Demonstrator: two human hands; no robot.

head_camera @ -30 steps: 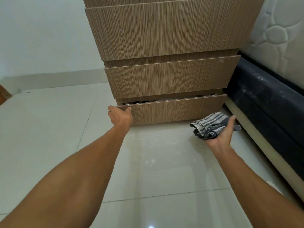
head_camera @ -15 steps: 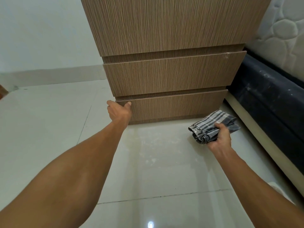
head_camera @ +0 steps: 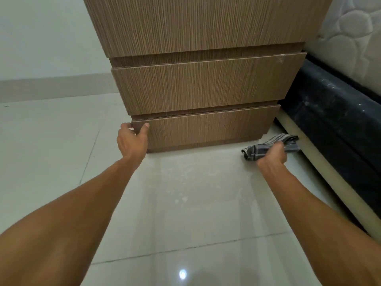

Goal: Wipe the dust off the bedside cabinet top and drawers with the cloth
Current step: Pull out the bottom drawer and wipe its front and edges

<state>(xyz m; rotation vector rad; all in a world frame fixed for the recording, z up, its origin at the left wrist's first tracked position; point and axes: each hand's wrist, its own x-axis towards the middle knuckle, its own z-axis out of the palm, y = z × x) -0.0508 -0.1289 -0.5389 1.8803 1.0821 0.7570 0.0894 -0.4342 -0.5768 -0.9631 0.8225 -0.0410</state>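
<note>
The brown wood-grain bedside cabinet (head_camera: 198, 27) stands ahead with three drawer fronts in view; its top is out of sight. The bottom drawer (head_camera: 206, 126) sits flush and shut, and so does the middle drawer (head_camera: 202, 87). My left hand (head_camera: 133, 139) grips the bottom drawer's upper left corner, thumb on the front face. My right hand (head_camera: 272, 154) is low over the floor at the cabinet's right, closed on a bunched grey striped cloth (head_camera: 266, 146).
A bed stands to the right: dark base (head_camera: 334, 112), pale plinth (head_camera: 321, 159) along the floor, quilted white mattress (head_camera: 354, 36) above. Glossy pale floor tiles (head_camera: 185, 203) spread in front and to the left. A white wall with a skirting (head_camera: 51, 87) lies behind.
The bottom drawer, slightly open a second ago, has been pushed shut by my left hand. My right hand closed on the cloth, which earlier lay on its open palm.
</note>
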